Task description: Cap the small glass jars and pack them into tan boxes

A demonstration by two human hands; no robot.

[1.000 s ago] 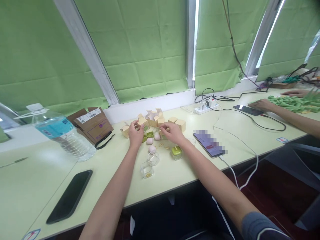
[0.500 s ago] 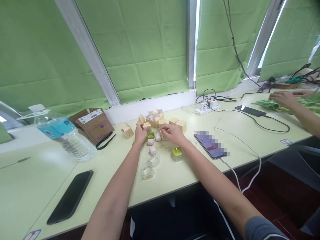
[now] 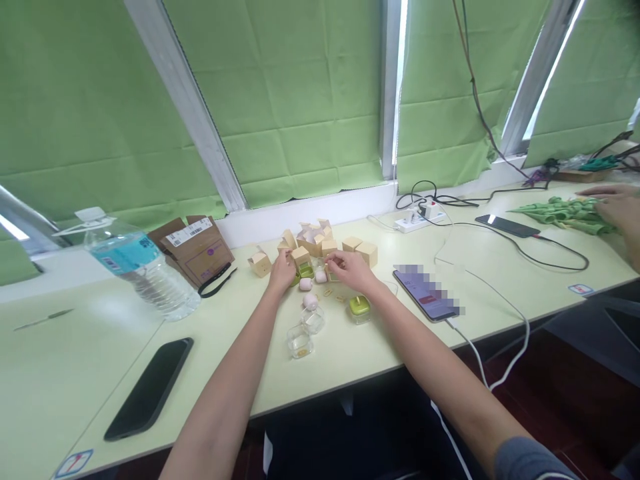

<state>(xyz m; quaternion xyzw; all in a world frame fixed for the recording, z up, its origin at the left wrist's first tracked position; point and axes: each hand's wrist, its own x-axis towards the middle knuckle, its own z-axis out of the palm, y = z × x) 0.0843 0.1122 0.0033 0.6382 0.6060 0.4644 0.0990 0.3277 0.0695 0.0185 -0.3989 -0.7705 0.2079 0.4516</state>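
Observation:
My left hand [image 3: 283, 272] has its fingers closed at the side of a small cardboard box [image 3: 301, 258], which seems to be held. Just below that box sits a green square lid [image 3: 305, 271]. Across from it, my right hand [image 3: 349, 269] is pinched, with thumb and fingertips together; what lies between them is too small to make out. Pale pink rounded pieces [image 3: 311, 302] lie between my forearms, with small yellow clips [image 3: 328, 292] beside them. Nearer to me stand clear plastic containers [image 3: 300, 343]. A clear container with a green lid [image 3: 359, 307] is under my right wrist.
More cardboard boxes [image 3: 313, 237] cluster behind my hands. A water bottle [image 3: 143, 267], a brown carton [image 3: 197, 253] and a black phone [image 3: 149, 389] are on the left. Rightward lie a charging phone [image 3: 425, 293], a power strip [image 3: 419, 221] and green material [image 3: 567, 215] near another person's hand [image 3: 617, 207].
The view has shifted slightly, so the table items appear a little further right. My hands keep nearly the same place and pose. The other person's hand has moved right, off the green material.

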